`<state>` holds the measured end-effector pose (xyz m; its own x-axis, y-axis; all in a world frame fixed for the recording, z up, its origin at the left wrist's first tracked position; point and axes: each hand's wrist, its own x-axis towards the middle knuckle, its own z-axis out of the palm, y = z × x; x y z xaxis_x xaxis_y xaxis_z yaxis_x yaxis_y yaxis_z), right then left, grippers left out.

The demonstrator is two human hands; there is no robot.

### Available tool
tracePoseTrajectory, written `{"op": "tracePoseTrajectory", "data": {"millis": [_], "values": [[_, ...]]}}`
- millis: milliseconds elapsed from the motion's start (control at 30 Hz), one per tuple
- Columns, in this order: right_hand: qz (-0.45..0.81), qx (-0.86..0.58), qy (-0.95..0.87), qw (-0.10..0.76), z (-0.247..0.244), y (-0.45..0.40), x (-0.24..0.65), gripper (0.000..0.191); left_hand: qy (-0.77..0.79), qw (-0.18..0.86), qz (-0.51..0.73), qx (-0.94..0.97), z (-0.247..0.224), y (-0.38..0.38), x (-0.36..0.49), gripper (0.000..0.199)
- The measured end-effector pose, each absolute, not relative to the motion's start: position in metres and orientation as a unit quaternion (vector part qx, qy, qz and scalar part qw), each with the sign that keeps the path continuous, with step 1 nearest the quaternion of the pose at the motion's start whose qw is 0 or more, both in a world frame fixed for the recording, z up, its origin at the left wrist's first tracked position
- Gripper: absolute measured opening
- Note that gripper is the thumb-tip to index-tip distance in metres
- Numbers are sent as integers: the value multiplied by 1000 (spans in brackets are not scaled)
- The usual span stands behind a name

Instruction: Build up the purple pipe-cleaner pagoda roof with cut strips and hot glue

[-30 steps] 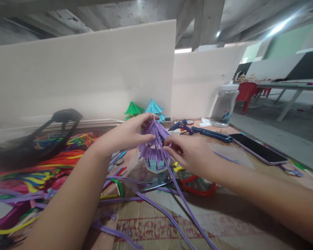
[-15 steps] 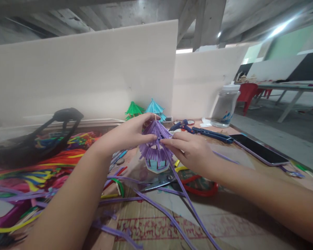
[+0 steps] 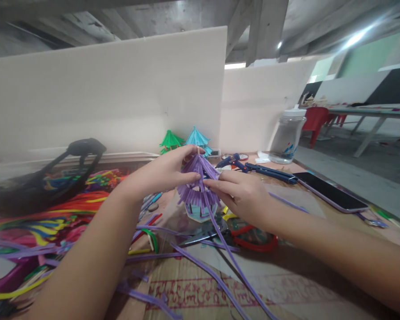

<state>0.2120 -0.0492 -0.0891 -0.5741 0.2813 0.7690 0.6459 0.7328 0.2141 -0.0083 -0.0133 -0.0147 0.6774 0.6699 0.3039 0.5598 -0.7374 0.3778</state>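
A small purple pavilion model [image 3: 198, 195] with a two-tiered strip roof and a pale blue base stands in front of me. My left hand [image 3: 178, 166] grips its upper roof from the left, thumb on the front and fingers behind the peak. From the right, my right hand [image 3: 235, 189] pinches a long purple strip [image 3: 225, 242] against the roof's front; the strip trails down toward the table's near edge. Scissors with red handles [image 3: 256, 240] lie open below the model, their blades pointing left. Behind the model are a green model roof [image 3: 170, 140] and a light blue one [image 3: 196, 137].
Colourful strips [image 3: 76, 202] heap at the left beside a blurred black object [image 3: 53, 178]. At the right are a blue glue gun [image 3: 235, 161], a dark blue cutter [image 3: 273, 172], a phone [image 3: 331, 191] and a clear water bottle [image 3: 286, 138]. White boards [image 3: 120, 98] stand behind.
My right hand has shifted slightly left along the roof's front. The trailing purple strip has swung left with it. My left hand keeps its hold on the model.
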Motion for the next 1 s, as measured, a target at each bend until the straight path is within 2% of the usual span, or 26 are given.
{"op": "tracePoseTrajectory", "data": {"millis": [200,333,433,533,600,667,767,900,1000], "values": [[-204,-282,-857,379,-87,-51,213,30,344,118,217,906,-14,-15,-8,48],[-58,-355,-835,417,-78,-53,214,19,341,130,220,904,-15,-12,-9,49],[45,-424,-800,423,-72,-46,218,23,334,163,235,898,-18,-6,-11,48],[96,-452,-784,413,-69,-36,226,25,329,192,252,890,-21,2,-12,53],[135,-454,-796,376,-64,-33,232,20,325,199,258,888,-23,6,-12,57],[210,-454,-819,282,-58,-36,235,16,325,196,261,888,-25,8,-12,59],[277,-462,-829,152,-51,-48,231,27,328,192,261,887,-25,9,-12,60],[234,-459,-838,179,-60,-56,215,30,331,200,265,883,-26,9,-13,57],[275,-456,-823,199,-73,-54,205,34,337,198,265,881,-26,9,-12,55]]}}
